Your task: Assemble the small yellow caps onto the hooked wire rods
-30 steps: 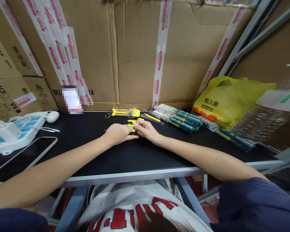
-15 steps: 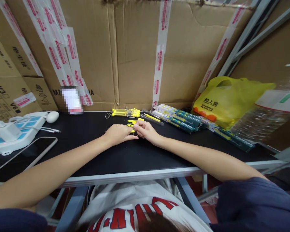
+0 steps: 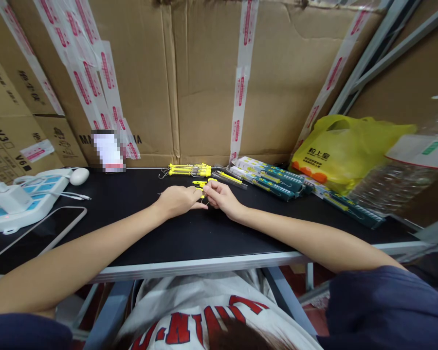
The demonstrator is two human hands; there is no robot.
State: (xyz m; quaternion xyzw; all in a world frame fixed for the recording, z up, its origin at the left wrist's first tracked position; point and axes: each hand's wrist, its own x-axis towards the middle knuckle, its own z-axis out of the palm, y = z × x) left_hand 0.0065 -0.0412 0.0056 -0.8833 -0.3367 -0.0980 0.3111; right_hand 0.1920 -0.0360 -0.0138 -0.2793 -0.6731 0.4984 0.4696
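My left hand [image 3: 180, 201], back upward, is closed around a small yellow piece with a thin metal wire hook [image 3: 203, 197]; most of it is hidden by the fingers. Thumb and fingers of my right hand [image 3: 221, 196] pinch the hook end, right beside the left fingertips. Just behind the hands lie loose yellow parts [image 3: 212, 180]. Farther back is a pile of yellow pieces with metal hooks [image 3: 190, 169], and right of it thin yellow and dark rods [image 3: 230, 178].
Green-and-white narrow boxes [image 3: 266, 180] lie at the back right, near a yellow plastic bag [image 3: 343, 150] and a large clear bottle [image 3: 390, 175]. On the left are a power strip [image 3: 54, 187] and a phone [image 3: 40, 238]. A taped cardboard box [image 3: 204, 87] stands behind the black table [image 3: 204, 238].
My left hand has rolled slightly and its fingers have lifted a little around the yellow piece. My right hand keeps its pinch in nearly the same place.
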